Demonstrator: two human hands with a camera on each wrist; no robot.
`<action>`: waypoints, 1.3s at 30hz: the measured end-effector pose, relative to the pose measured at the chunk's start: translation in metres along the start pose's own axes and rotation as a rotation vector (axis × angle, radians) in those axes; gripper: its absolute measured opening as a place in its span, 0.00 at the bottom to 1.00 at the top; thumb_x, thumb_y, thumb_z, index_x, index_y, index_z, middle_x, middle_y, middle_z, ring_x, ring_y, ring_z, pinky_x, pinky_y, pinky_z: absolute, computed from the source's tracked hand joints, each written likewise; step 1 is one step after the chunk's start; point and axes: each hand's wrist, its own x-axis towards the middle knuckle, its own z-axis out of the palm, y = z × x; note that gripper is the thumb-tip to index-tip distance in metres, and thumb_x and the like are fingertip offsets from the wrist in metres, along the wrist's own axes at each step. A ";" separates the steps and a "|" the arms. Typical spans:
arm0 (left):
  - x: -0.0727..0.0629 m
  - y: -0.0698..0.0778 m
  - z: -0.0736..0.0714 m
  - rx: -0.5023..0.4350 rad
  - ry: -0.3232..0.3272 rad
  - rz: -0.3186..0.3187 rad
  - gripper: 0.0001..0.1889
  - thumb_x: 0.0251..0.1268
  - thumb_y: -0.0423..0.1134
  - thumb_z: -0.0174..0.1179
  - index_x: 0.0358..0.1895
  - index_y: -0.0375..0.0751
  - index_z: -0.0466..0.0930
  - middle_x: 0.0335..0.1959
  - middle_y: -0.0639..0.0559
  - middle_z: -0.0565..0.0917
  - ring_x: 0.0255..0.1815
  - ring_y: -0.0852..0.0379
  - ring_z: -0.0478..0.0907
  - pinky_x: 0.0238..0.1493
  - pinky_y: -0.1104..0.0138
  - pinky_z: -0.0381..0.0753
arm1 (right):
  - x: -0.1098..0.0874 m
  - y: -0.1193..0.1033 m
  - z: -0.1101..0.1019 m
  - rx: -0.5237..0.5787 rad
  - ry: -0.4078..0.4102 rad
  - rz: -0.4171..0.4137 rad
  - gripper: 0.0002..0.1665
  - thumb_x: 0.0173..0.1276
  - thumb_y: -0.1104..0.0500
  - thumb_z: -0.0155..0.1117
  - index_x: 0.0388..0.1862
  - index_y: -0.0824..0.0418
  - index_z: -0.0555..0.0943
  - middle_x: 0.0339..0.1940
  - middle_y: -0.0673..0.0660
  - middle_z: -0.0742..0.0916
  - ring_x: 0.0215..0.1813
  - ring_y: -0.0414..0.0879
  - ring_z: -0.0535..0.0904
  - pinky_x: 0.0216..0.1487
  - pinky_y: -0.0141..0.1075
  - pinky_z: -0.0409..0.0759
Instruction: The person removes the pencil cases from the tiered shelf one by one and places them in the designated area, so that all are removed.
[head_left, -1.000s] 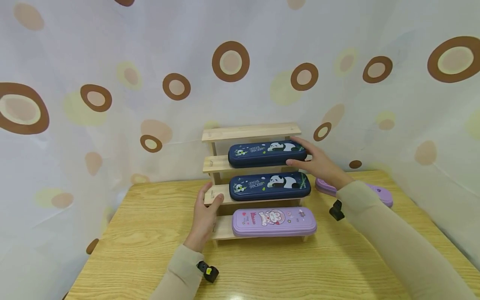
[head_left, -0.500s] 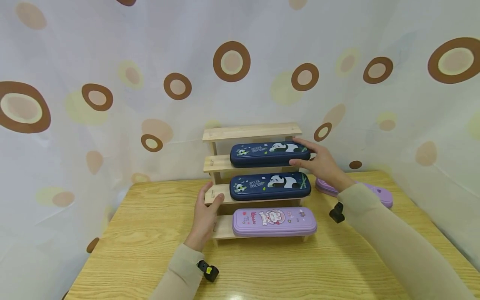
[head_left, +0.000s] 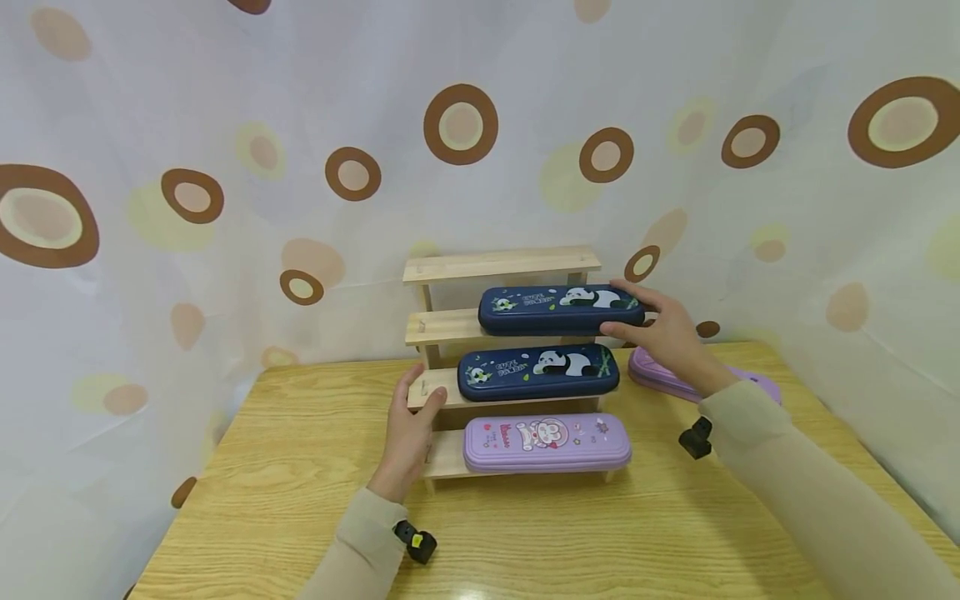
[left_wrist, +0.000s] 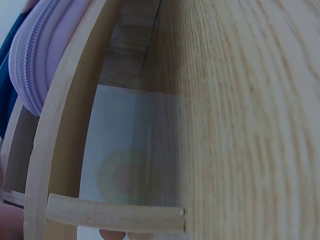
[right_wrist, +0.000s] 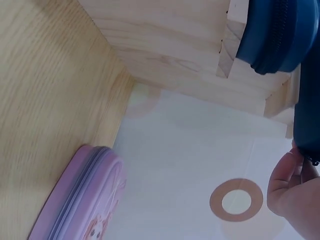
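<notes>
A navy pencil case with a panda print (head_left: 558, 310) lies over the second shelf from the top of a wooden stepped rack (head_left: 502, 263), its right end past the shelf. My right hand (head_left: 667, 333) grips that end between thumb and fingers, seen also in the right wrist view as a hand (right_wrist: 295, 192) at the case's tip. My left hand (head_left: 407, 433) holds the rack's left side, thumb on the shelf below. That shelf bears a second navy panda case (head_left: 538, 372). On the lowest shelf sits a lilac pencil case (head_left: 547, 443).
Another lilac case (head_left: 667, 372) lies on the wooden table (head_left: 300, 500) to the right of the rack, partly behind my right forearm. A patterned cloth (head_left: 300, 108) hangs behind the table. The top shelf stands close to the cloth.
The upper navy case has slid to the right along its shelf with my right hand holding its end. My left hand stays in place on the rack.
</notes>
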 end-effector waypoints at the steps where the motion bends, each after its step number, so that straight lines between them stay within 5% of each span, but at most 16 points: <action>1: 0.000 0.000 0.000 0.001 0.000 0.000 0.31 0.72 0.45 0.60 0.75 0.55 0.60 0.78 0.49 0.52 0.78 0.45 0.45 0.74 0.47 0.50 | -0.002 0.001 -0.002 -0.002 0.003 0.007 0.47 0.61 0.38 0.71 0.77 0.39 0.63 0.73 0.59 0.69 0.57 0.57 0.74 0.46 0.38 0.77; 5: 0.000 0.000 0.000 0.000 -0.001 -0.003 0.31 0.72 0.45 0.60 0.75 0.55 0.60 0.78 0.49 0.51 0.78 0.44 0.44 0.74 0.46 0.49 | -0.010 0.003 -0.010 0.017 0.014 0.047 0.47 0.60 0.38 0.71 0.77 0.36 0.62 0.74 0.59 0.67 0.53 0.56 0.76 0.38 0.33 0.78; 11: 0.000 0.000 -0.001 0.008 -0.007 -0.003 0.32 0.72 0.46 0.60 0.75 0.55 0.59 0.78 0.49 0.52 0.78 0.45 0.44 0.74 0.46 0.48 | -0.025 0.006 -0.022 0.090 0.038 0.068 0.45 0.62 0.44 0.73 0.76 0.34 0.64 0.66 0.63 0.73 0.31 0.46 0.76 0.17 0.37 0.73; 20: 0.001 0.000 -0.001 0.001 0.001 -0.009 0.32 0.71 0.46 0.60 0.75 0.56 0.60 0.78 0.49 0.53 0.78 0.46 0.46 0.74 0.48 0.51 | -0.040 0.023 -0.038 0.120 0.095 0.048 0.43 0.64 0.52 0.72 0.76 0.40 0.64 0.56 0.64 0.81 0.35 0.40 0.83 0.28 0.34 0.81; 27: 0.001 -0.001 -0.001 0.006 -0.003 -0.011 0.32 0.72 0.46 0.60 0.75 0.55 0.59 0.78 0.48 0.53 0.78 0.45 0.45 0.74 0.48 0.49 | -0.054 0.033 -0.058 0.037 0.091 0.066 0.45 0.66 0.49 0.70 0.77 0.35 0.60 0.73 0.69 0.65 0.46 0.30 0.78 0.36 0.26 0.77; 39: 0.001 -0.001 0.000 -0.018 -0.003 -0.005 0.31 0.72 0.44 0.60 0.75 0.55 0.60 0.78 0.49 0.53 0.78 0.46 0.46 0.75 0.49 0.51 | -0.079 0.054 -0.085 -0.014 0.140 0.105 0.45 0.67 0.50 0.69 0.77 0.34 0.58 0.79 0.64 0.57 0.47 0.23 0.73 0.33 0.27 0.74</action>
